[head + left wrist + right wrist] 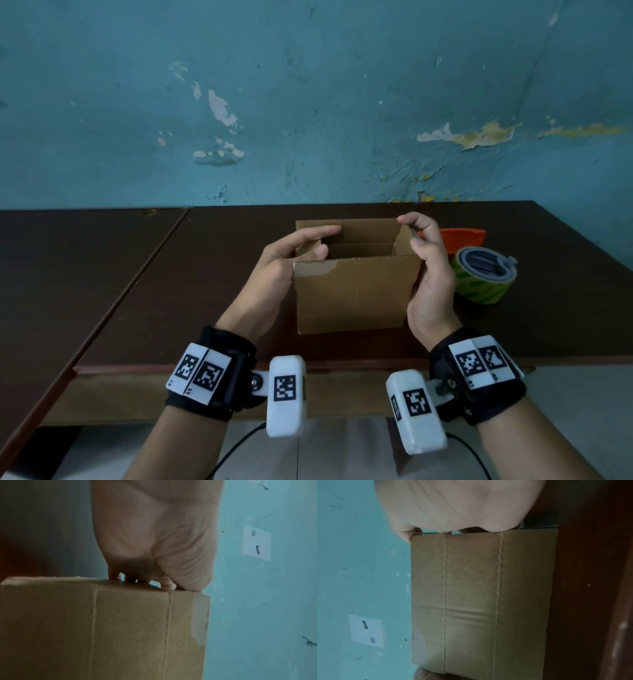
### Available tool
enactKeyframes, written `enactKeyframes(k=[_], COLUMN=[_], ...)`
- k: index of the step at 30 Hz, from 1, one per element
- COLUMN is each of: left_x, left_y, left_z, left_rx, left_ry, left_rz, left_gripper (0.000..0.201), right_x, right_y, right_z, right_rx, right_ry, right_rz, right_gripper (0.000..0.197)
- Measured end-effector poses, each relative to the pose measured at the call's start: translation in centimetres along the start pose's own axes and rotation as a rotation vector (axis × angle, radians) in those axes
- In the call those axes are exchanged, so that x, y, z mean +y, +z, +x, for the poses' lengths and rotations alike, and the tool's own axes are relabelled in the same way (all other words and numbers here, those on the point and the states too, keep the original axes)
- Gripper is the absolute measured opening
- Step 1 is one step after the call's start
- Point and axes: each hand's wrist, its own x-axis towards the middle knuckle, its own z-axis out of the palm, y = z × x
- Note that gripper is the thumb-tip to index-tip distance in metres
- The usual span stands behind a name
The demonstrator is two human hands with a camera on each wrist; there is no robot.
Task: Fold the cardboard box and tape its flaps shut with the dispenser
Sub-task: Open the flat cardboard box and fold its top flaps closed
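A brown cardboard box (356,294) stands upright with its top open on the dark table (191,291). My left hand (325,241) is at the box's left top edge, pinching the left flap between thumb and fingers. My right hand (409,233) curls over the right top edge, thumb and index finger pinching the right flap. The tape dispenser (483,277), an orange handle with a green roll, lies just right of the box behind my right hand. The left wrist view shows the box wall (120,628) below my fingers (115,575). The right wrist view shows the box (479,595) under my palm (453,507).
A second dark tabletop (68,260) adjoins on the left along a seam. A peeling blue wall (308,102) rises right behind the table. The table's front edge (342,366) runs just beyond my wrists, and black cables (236,445) hang below it.
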Motion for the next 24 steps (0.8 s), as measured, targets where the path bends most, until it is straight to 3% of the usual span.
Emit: enactKeyframes(k=[6,17,21,24], left_x=[-0.09,-0.41,-0.43,-0.49], left_y=[0.29,-0.01,-0.02,0.07], left_z=[-0.29,0.08,-0.21,-0.25], left_rx=[0.017,0.005,0.002,0.019], left_ry=[-0.009,0.017,-0.044,-0.091], left_rz=[-0.097,-0.051,-0.106,-0.159], left_gripper=[0.036,0.045,0.052,0.043], right_x=[-0.42,-0.59,-0.68,-0.82], right_y=[0.01,0.05,0.17,0.28], right_z=[-0.05,-0.12,-0.17,-0.22], right_rx=[-0.008,-0.009,-0.009,-0.013], right_ry=[0.022,0.023,0.016,0.019], right_rz=[0.026,0.027,0.017,0.014], right_gripper=[0.036,0.038,0.042,0.044])
